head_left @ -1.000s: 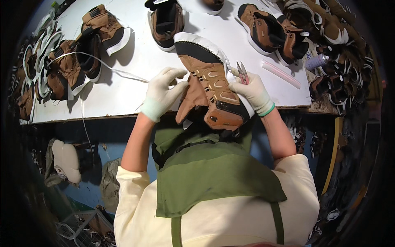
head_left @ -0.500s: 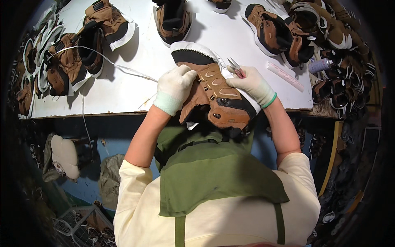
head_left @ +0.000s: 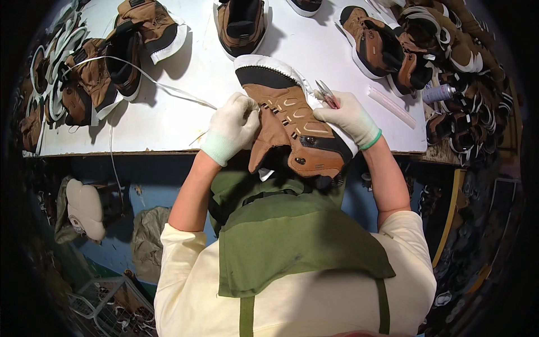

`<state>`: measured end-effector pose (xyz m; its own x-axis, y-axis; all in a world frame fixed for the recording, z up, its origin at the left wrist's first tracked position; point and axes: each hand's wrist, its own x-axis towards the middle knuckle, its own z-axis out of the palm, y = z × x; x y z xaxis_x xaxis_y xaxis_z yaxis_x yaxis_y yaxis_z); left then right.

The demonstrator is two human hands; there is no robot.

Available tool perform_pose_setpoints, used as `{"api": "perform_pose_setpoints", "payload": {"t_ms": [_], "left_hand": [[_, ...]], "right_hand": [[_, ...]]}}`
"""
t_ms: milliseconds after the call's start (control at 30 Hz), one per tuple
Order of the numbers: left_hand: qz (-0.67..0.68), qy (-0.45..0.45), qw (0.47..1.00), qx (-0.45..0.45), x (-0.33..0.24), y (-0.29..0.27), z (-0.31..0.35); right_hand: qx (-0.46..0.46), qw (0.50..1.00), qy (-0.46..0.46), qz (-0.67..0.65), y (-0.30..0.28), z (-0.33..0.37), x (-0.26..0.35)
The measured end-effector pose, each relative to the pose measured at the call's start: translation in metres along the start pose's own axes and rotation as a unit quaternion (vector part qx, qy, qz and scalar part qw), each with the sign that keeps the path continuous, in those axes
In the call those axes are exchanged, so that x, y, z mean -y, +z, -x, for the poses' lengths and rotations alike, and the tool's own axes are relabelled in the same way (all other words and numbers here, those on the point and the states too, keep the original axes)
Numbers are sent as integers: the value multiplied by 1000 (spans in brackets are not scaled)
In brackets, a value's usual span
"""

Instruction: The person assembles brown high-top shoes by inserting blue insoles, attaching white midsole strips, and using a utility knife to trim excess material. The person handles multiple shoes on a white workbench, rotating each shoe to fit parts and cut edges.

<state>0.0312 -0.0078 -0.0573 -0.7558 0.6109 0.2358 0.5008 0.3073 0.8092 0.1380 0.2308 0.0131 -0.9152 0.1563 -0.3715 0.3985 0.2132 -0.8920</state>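
Observation:
A brown and black lace-up shoe with a white sole edge is tilted at the table's front edge, its toe pointing away and its opening toward me. My right hand, in a white glove, grips the shoe's right side by the sole and also holds small scissors, blades pointing up and away. My left hand, gloved too, is closed beside the shoe's tongue, fingertips pinched together. What they hold, if anything, is hidden. A thin white strip runs from the shoes at left up to this hand.
Brown shoes stand at the table's left, with another shoe at the back middle. More shoes and a piled heap lie at right. A clear ruler-like strip and a spray can lie near the right edge.
My left hand has drawn slightly left and down, away from the shoe's lacing. My right hand keeps its hold on the shoe and scissors. The view has shifted slightly.

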Motion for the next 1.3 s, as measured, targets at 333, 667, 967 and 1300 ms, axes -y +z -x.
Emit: {"api": "perform_pose_setpoints", "payload": {"t_ms": [333,667,967,1300], "left_hand": [[-98,154,983,-34,-7,3,-19],[-346,272,887,138,-12,-12,-38],[-107,237,962,82,10,-17,-32],[-86,229,967,75,6,-17,-34]], "right_hand": [[-7,998,18,60,-6,-3,-7],[-10,1000,6,19,2,-3,-4],[-21,1000,5,0,-1,-3,-9],[-18,1000,4,-3,-3,-6,-16]]}}
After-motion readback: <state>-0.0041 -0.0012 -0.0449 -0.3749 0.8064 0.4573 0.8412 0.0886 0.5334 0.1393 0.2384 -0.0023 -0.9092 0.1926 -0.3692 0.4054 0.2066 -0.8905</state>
